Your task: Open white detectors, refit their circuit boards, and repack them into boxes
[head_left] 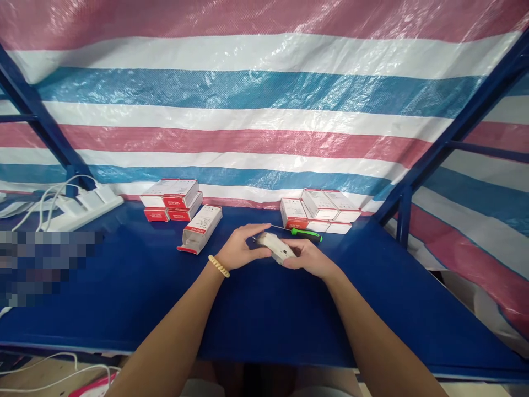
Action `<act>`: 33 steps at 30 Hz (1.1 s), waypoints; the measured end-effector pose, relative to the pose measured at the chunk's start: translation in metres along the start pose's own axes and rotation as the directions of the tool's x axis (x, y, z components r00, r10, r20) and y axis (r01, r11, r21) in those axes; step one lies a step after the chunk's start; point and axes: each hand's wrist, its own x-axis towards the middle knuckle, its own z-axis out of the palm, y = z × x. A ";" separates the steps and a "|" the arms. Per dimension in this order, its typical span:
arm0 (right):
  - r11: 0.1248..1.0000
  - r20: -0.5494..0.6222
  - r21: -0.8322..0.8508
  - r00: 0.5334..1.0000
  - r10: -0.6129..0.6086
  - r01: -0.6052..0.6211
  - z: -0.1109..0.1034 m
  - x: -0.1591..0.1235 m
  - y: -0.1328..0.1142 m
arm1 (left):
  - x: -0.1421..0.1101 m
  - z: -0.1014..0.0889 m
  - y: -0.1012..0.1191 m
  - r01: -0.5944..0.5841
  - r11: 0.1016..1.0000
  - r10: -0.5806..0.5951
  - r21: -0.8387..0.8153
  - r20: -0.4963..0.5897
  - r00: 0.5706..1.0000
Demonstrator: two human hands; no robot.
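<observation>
A small white plastic device (276, 246) with a dark spot on its face is held over the table between my two hands. My right hand (309, 258) is closed on its right end, thumb on the near side. At its left end, my left hand (242, 247) curves around it, with the thumb along the near edge and the fingers on the far side. A thin dark piece shows by that end, too small to name. Just behind my hands lies a screwdriver (306, 235) with a green and black handle, its shaft pointing left towards my left fingertips.
An opened red and white box (201, 229) lies left of my hands. Stacked boxes stand behind it (171, 198) and at the back right (320, 209). A white power strip (88, 207) with cables is far left. Blue metal posts (407, 212) and a striped sheet (256, 116) border the blue table (273, 320).
</observation>
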 end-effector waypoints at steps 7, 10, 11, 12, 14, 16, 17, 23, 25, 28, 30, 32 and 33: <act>1.000 0.013 -0.010 1.000 0.009 -0.009 0.000 -0.001 -0.003 | 0.001 0.003 0.003 0.090 0.977 -0.093 -0.192 -0.006 0.996; 1.000 0.031 0.013 0.999 0.007 -0.008 0.000 -0.001 -0.003 | 0.001 0.003 0.001 0.092 0.973 -0.097 -0.210 -0.013 0.995; 1.000 0.043 0.024 0.999 0.008 -0.009 0.000 -0.001 -0.004 | 0.001 0.002 0.001 0.096 0.973 -0.101 -0.210 -0.014 0.995; 0.999 0.056 0.037 0.998 0.007 -0.009 0.000 -0.001 -0.004 | 0.001 0.002 0.001 0.100 0.973 -0.105 -0.209 -0.012 0.994; 0.998 0.076 0.060 0.997 -0.001 -0.004 0.000 -0.001 -0.004 | 0.001 0.002 0.001 0.107 0.972 -0.111 -0.210 -0.008 0.994; 0.997 0.077 0.074 0.997 -0.008 0.002 -0.001 -0.001 -0.003 | 0.001 0.002 0.002 0.109 0.970 -0.114 -0.216 -0.007 0.994; 0.997 0.073 0.077 0.997 -0.008 0.003 -0.001 -0.001 -0.002 | 0.002 0.002 0.003 0.109 0.969 -0.113 -0.220 -0.007 0.994; 0.997 0.065 0.073 0.998 -0.010 0.005 -0.001 0.001 0.000 | 0.002 0.003 0.002 0.098 0.965 -0.104 -0.242 -0.013 0.995; 0.998 0.073 0.064 0.997 -0.013 0.009 -0.001 0.001 -0.001 | 0.002 0.003 0.002 0.109 0.963 -0.116 -0.246 -0.012 0.993; 0.999 0.074 0.053 0.997 -0.011 0.007 0.001 0.000 -0.003 | 0.001 0.003 0.002 0.123 0.963 -0.129 -0.239 -0.011 0.992; 0.999 0.060 0.046 0.998 -0.006 0.003 0.002 0.000 -0.004 | 0.001 0.003 0.001 0.130 0.968 -0.137 -0.215 -0.018 0.990; 1.000 0.032 0.026 0.999 -0.012 0.011 0.004 0.001 -0.004 | 0.000 0.004 -0.002 0.143 0.973 -0.151 -0.179 -0.032 0.988; 1.000 0.006 0.007 1.000 -0.026 0.026 0.005 0.001 -0.004 | 0.000 0.004 -0.004 0.152 0.975 -0.161 -0.165 -0.048 0.986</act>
